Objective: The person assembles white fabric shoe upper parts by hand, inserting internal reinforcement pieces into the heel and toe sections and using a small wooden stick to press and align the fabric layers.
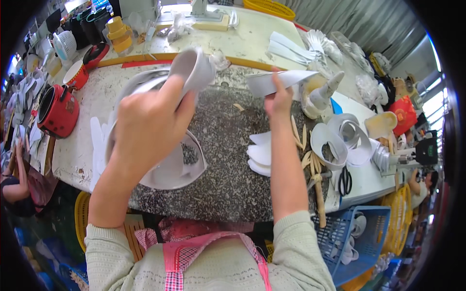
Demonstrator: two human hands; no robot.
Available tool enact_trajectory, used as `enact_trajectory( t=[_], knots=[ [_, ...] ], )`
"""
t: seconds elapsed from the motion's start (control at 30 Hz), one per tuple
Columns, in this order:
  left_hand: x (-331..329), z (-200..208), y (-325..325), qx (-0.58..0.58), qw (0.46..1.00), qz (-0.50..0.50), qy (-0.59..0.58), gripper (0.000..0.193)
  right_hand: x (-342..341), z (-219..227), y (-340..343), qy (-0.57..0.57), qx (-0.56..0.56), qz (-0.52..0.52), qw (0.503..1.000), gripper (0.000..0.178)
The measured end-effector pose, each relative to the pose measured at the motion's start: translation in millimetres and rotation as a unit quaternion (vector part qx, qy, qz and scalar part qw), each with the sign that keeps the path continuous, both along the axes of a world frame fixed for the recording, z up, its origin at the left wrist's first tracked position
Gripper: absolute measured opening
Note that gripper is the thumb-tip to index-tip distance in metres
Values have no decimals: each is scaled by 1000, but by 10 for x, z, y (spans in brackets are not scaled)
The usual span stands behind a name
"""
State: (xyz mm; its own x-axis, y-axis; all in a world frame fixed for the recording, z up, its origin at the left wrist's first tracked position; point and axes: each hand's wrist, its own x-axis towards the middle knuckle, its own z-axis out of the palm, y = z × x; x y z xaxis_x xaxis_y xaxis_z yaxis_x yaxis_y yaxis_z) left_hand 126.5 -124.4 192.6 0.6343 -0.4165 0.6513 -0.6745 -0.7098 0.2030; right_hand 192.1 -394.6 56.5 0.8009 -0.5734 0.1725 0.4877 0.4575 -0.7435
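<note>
My left hand (150,116) is closed round a white shoe upper (196,70), curved into a loop, lifted over the left part of the worktop. Beneath it lie more white shoe uppers (180,172), partly hidden by my hand and forearm. Slightly blurred, my right hand (280,100) grips a flat white shoe piece (264,86) between thumb and fingers, next to a glue-crusted pot (313,99). Close to my right forearm rests a small stack of white rounded pieces (260,154) on the dark speckled slab (225,179).
At the right lie looped white uppers (330,140), black-handled scissors (345,182), wooden sticks (310,160) and a wooden-handled hammer (320,201). A blue crate (335,242) stands below. A red pot (59,111) and yellow-topped jar (118,35) stand left. Other people sit at both sides.
</note>
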Motion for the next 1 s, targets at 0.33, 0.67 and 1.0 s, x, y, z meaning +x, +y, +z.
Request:
enact_trajectory(
  t=[0.33, 0.67, 1.0],
  knots=[
    [629, -125, -149, 29, 967, 142, -208, 19, -742, -3, 329, -57, -195, -7, 979, 36],
    [727, -894, -189, 52, 994, 63, 67, 28, -1083, -10, 739, 52, -299, -29, 952, 34],
    [638, -1065, -77, 2, 998, -27, 59, 26, -1351, -105, 1090, 11, -221, 55, 974, 38]
  ],
)
